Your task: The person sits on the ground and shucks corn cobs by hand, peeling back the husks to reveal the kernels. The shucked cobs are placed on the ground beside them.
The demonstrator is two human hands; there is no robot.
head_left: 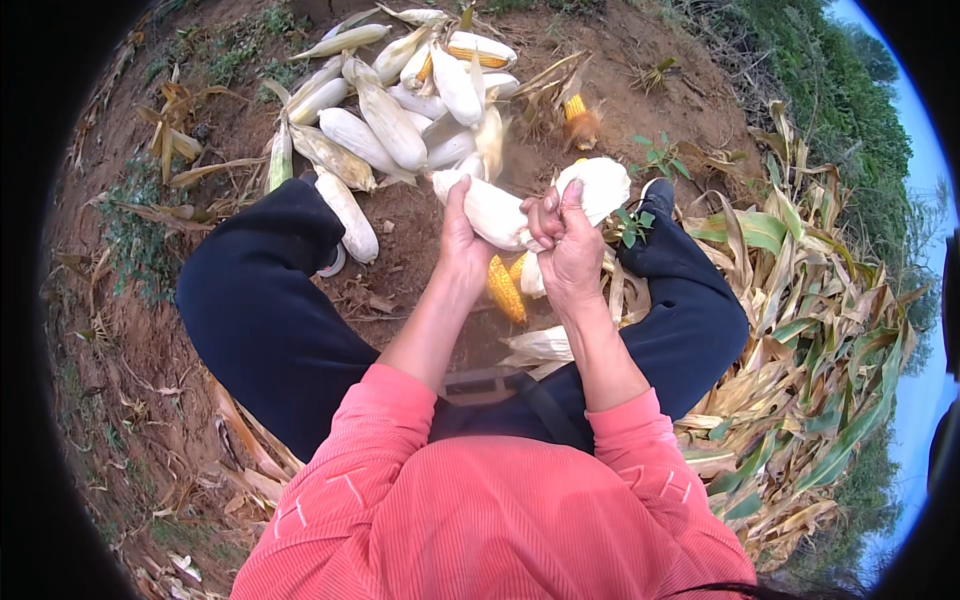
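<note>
Between my knees, above the soil, I hold an ear of corn still wrapped in pale husk. My left hand is closed round its left part, the thumb lying along the top. At its right end my right hand is closed on a pale husk leaf, which spreads out past the fingers. Below the hands, a bare yellow corn cob lies on the ground, with another cob partly hidden beside it. Loose husk lies near my right thigh.
A heap of husked-over corn ears lies ahead to the left, one ear by my left foot. A partly bared cob lies ahead right. Dry corn stalks and leaves pile up on the right. Small green plants grow by my right foot.
</note>
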